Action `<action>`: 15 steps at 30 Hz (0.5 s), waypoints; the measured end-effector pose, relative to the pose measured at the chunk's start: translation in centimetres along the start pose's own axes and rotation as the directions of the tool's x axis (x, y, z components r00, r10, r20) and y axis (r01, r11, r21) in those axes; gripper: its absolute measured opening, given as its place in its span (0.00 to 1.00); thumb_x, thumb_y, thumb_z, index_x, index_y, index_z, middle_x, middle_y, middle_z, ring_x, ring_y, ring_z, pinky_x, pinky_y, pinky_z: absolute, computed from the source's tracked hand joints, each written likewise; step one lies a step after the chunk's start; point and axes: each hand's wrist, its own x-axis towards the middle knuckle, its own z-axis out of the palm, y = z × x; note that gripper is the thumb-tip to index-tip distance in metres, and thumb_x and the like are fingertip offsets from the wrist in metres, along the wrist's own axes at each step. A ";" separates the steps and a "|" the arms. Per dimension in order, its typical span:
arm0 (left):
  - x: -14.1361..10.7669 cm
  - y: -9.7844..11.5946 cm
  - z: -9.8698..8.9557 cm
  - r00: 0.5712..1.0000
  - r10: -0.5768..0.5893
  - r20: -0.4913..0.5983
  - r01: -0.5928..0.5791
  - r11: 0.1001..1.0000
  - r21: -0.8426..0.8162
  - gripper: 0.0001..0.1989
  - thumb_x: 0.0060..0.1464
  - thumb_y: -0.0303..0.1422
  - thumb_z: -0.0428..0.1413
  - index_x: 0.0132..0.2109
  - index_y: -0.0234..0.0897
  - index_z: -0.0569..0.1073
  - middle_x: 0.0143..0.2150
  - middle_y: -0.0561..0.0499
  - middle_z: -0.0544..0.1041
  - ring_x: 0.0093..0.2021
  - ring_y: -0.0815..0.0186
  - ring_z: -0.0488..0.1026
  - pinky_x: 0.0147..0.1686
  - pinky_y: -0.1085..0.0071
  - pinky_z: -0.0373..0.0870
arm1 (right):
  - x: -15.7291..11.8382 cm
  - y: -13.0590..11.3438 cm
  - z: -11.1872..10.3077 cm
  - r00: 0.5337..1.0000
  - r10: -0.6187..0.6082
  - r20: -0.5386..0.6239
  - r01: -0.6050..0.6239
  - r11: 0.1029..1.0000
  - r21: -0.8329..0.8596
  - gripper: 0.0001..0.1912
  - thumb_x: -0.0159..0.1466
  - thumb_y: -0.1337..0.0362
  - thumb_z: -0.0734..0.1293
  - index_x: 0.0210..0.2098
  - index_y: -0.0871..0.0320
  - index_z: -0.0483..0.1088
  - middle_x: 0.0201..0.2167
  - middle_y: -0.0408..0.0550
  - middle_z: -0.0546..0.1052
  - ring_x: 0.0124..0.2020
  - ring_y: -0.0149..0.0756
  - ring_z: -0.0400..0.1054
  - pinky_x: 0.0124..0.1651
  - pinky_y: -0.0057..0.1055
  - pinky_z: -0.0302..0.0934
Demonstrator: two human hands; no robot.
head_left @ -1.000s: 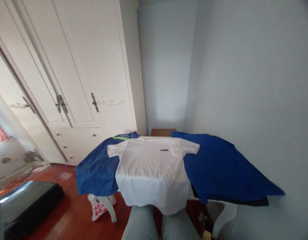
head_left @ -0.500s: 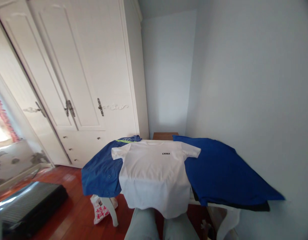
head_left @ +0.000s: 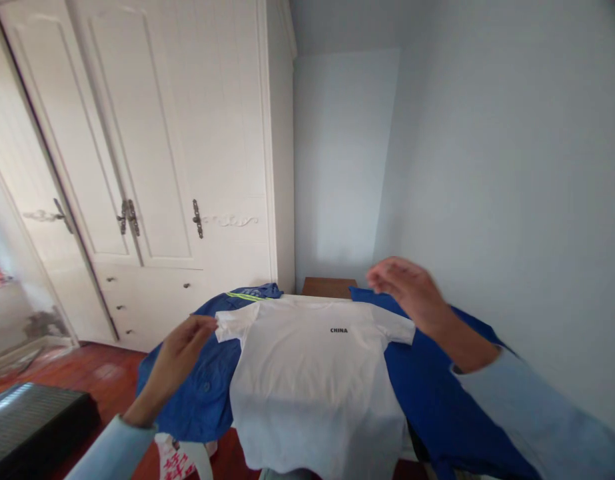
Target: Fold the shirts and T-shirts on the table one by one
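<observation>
A white short-sleeved T-shirt (head_left: 307, 373) printed "CHINA" lies spread out in front of me, its lower part hanging over the near edge. My left hand (head_left: 180, 353) reaches in from the left, fingers loosely extended, its tips beside the shirt's left sleeve. I cannot tell whether they touch the cloth. Higher up on the right, my right hand (head_left: 407, 290) is slightly blurred, with loosely bent fingers and no cloth in it. It hovers above the right sleeve and a plain blue garment (head_left: 422, 393). Under my left hand is a blue garment with a yellow-green stripe (head_left: 217, 387).
A white wardrobe (head_left: 227, 147) with dark handles fills the left background. A brown wooden surface (head_left: 330, 287) shows behind the shirt. A dark ribbed case (head_left: 37, 427) lies on the red floor, near a white bag with red characters (head_left: 174, 460). A grey-blue wall stands at right.
Both my hands have come into view, the left beside the left sleeve, the right above the right sleeve. The view has tilted up a little. The T-shirt still lies spread out.
</observation>
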 end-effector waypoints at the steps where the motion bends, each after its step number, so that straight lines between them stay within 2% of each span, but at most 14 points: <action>1: 1.0 -1.3 1.5 0.999 0.002 0.051 0.000 0.999 -0.041 0.26 0.54 0.57 0.53 0.40 0.37 0.74 0.39 0.48 0.79 0.43 0.55 0.77 0.45 0.58 0.75 | 1.0 1.6 1.3 0.998 0.060 0.034 -0.059 0.998 -0.014 0.15 0.69 0.55 0.63 0.47 0.59 0.72 0.46 0.54 0.78 0.43 0.38 0.74 0.45 0.35 0.70; 3: 3.1 -4.4 4.6 0.992 -0.024 0.124 0.033 0.997 -0.072 0.29 0.45 0.60 0.55 0.37 0.38 0.74 0.39 0.43 0.80 0.43 0.50 0.78 0.44 0.56 0.76 | 3.1 5.9 4.1 0.964 0.240 0.114 -0.223 0.965 -0.140 0.11 0.65 0.62 0.64 0.44 0.59 0.72 0.41 0.52 0.79 0.41 0.38 0.75 0.41 0.32 0.69; 4: 4.0 -6.0 6.1 0.990 -0.036 0.136 0.044 0.998 -0.052 0.29 0.44 0.60 0.55 0.39 0.38 0.73 0.41 0.41 0.80 0.44 0.49 0.78 0.45 0.55 0.75 | 4.1 8.3 5.3 0.949 0.296 0.108 -0.259 0.928 -0.270 0.10 0.65 0.64 0.63 0.44 0.60 0.72 0.40 0.52 0.80 0.41 0.38 0.75 0.40 0.31 0.69; 5: 4.9 -7.5 7.4 0.989 -0.042 0.141 0.045 0.999 -0.020 0.28 0.45 0.58 0.54 0.41 0.38 0.73 0.44 0.39 0.80 0.46 0.48 0.78 0.46 0.54 0.75 | 5.1 10.6 6.3 0.941 0.324 0.100 -0.260 0.880 -0.398 0.10 0.64 0.66 0.63 0.43 0.60 0.72 0.40 0.52 0.80 0.41 0.38 0.75 0.42 0.31 0.68; 8: 7.3 -10.8 10.1 0.986 -0.004 0.165 -0.013 0.995 0.097 0.27 0.50 0.52 0.51 0.47 0.36 0.73 0.50 0.37 0.79 0.51 0.47 0.76 0.52 0.51 0.72 | 7.9 16.4 8.4 0.937 0.339 0.079 -0.244 0.802 -0.545 0.09 0.63 0.70 0.62 0.40 0.61 0.74 0.43 0.54 0.80 0.46 0.40 0.74 0.50 0.34 0.64; 11: 9.8 -11.9 12.1 0.976 0.065 0.206 -0.103 0.978 0.179 0.24 0.54 0.47 0.48 0.49 0.35 0.73 0.52 0.38 0.78 0.54 0.49 0.75 0.56 0.52 0.69 | 10.6 19.7 9.3 0.931 0.351 0.103 -0.219 0.759 -0.613 0.12 0.63 0.72 0.62 0.42 0.62 0.75 0.47 0.58 0.79 0.51 0.43 0.72 0.54 0.36 0.61; 15: 13.4 -12.0 15.8 0.945 0.124 0.304 -0.200 0.952 0.232 0.24 0.57 0.43 0.47 0.54 0.34 0.73 0.55 0.38 0.77 0.58 0.50 0.72 0.61 0.53 0.65 | 13.8 21.9 9.9 0.902 0.400 0.162 -0.195 0.711 -0.675 0.10 0.61 0.70 0.66 0.41 0.62 0.76 0.47 0.59 0.79 0.51 0.46 0.72 0.53 0.36 0.61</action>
